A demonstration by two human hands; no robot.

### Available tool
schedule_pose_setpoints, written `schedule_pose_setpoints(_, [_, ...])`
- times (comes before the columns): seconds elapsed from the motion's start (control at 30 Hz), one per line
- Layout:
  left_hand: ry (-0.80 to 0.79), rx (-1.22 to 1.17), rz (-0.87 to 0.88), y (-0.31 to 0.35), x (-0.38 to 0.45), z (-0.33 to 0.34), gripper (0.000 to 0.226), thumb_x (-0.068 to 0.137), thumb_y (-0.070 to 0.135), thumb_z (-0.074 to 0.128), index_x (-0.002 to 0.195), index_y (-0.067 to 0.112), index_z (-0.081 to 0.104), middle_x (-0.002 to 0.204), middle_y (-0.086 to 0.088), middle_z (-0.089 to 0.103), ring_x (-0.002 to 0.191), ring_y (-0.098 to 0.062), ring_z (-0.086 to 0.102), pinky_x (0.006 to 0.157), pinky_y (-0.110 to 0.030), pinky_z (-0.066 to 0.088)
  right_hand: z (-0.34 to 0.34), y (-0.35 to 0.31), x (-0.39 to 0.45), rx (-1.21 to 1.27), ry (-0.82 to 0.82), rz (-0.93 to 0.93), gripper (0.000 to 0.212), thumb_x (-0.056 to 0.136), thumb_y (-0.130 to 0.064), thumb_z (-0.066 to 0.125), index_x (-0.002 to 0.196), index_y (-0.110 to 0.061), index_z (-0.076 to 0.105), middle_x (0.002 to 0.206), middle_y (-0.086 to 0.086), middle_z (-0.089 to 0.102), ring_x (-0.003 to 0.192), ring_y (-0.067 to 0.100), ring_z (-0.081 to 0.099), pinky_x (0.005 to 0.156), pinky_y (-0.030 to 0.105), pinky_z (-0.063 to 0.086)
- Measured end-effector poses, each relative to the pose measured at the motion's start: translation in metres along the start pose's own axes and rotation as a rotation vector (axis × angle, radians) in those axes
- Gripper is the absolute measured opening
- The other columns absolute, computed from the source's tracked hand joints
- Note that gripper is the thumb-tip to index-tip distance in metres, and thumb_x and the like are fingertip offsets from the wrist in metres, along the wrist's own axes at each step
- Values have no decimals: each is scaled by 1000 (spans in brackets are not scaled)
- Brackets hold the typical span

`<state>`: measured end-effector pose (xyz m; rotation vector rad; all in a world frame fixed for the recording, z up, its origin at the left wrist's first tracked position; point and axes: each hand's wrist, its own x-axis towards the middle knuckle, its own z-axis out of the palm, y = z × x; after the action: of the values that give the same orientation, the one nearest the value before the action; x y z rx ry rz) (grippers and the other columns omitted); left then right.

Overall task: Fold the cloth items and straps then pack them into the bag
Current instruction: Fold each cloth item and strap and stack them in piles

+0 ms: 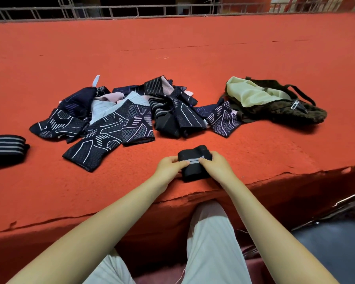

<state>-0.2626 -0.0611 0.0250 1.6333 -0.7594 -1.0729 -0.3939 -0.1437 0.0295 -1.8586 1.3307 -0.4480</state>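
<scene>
A rolled black strap (pixel 194 163) with one grey stripe sits on the red table (pixel 193 48) close to the near edge, directly in front of the person. Its long axis runs roughly left to right, and the grey stripe lies along that same line across its near face. The left hand (pixel 169 165) pinches the strap's left end with curled fingers, and the right hand (pixel 217 166) grips its right end, thumb and fingers wrapped over the top. Beyond the hands, toward the middle of the table, lies a loose pile of dark patterned cloths (pixel 119 117) with white line markings, some overlapping, with pale pink and grey fabric showing between them. To the right of the pile, touching its last piece, the dark bag (pixel 285 107) lies on its side with its zip open and a pale yellow-green lining bulging out; its strap loops toward the far right. At the far left edge of the view rests a second folded strap (pixel 5 148), black with several grey stripes, well apart from the hands. The near table edge is ragged and runs just under the wrists; bare red surface lies between the hands and the pile, and more behind the pile up to a metal railing (pixel 111 12).
</scene>
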Motion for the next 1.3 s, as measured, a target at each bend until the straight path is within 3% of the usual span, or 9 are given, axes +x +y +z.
schedule_pose_setpoints(0.17, [-16, -114, 32, -7, -9, -10, 23, 90, 23, 60, 112, 18, 65, 109, -3, 69, 98, -16, 64, 89, -29, 48, 8, -16, -7, 225, -99, 47, 13, 85, -15, 55, 98, -14, 55, 97, 4, 61, 84, 17, 57, 72, 31, 44])
schedule_pose_setpoints(0.43, [124, -243, 38, -12, -29, -99, 24, 90, 20, 61, 113, 14, 65, 110, -6, 70, 103, -22, 65, 94, -33, 48, 73, -76, -17, 381, -178, -105, 29, 90, -35, 61, 105, -10, 62, 89, -4, 64, 76, 5, 58, 57, 12, 43])
schedule_pose_setpoints(0.53, [218, -258, 70, -15, -42, -149, 23, 90, 14, 59, 112, 10, 66, 111, -9, 70, 103, -24, 65, 94, -34, 49, 113, -112, -23, 342, -265, -181, 29, 91, -35, 59, 103, -9, 63, 87, 2, 66, 70, 14, 61, 54, 25, 49])
schedule_pose_setpoints(0.63, [337, -305, 60, -13, -58, -194, 19, 90, 18, 60, 106, 10, 67, 97, -6, 72, 80, -20, 67, 64, -26, 54, 154, -151, -30, 291, -249, -282, 26, 93, -35, 56, 101, -11, 61, 84, -1, 62, 66, 12, 57, 45, 12, 42])
schedule_pose_setpoints(0.7, [455, -302, 40, -10, -66, -223, 10, 89, 24, 60, 94, 16, 64, 76, 1, 65, 56, -10, 57, 39, -15, 36, 182, -176, -32, 242, -241, -354, 30, 94, -36, 54, 98, -7, 60, 86, 3, 61, 66, 15, 55, 41, 8, 37])
schedule_pose_setpoints(0.83, [649, -181, 82, -4, -71, -289, 21, 88, 28, 62, 103, 13, 61, 79, 4, 57, 59, -5, 51, 38, -15, 35, 234, -226, -32, 269, -302, -330, 38, 96, -39, 47, 108, -5, 59, 100, 12, 62, 78, 24, 61, 69, 32, 53])
schedule_pose_setpoints(0.93, [793, -95, 128, 6, -69, -343, 31, 82, 30, 67, 109, 15, 59, 87, 4, 57, 69, -9, 54, 57, -25, 48, 270, -265, -21, 234, -362, -351, 41, 95, -39, 44, 111, -3, 58, 116, 13, 61, 107, 27, 55, 79, 28, 35])
schedule_pose_setpoints(1.03, [918, 2, 182, 14, -58, -394, 38, 81, 33, 65, 113, 15, 59, 98, 4, 61, 89, -17, 59, 81, -36, 53, 310, -310, -7, 227, -389, -385, 44, 93, -41, 46, 114, -5, 59, 118, 13, 63, 112, 29, 55, 93, 34, 42])
schedule_pose_setpoints(1.3, [1076, 183, 63, -15, -8, -480, 33, 89, 36, 53, 110, 13, 64, 111, -7, 65, 108, -25, 56, 83, -28, 42, 388, -368, 33, 22, -398, -425, 50, 96, -42, 45, 123, -1, 53, 128, 17, 57, 120, 33, 51, 95, 34, 39])
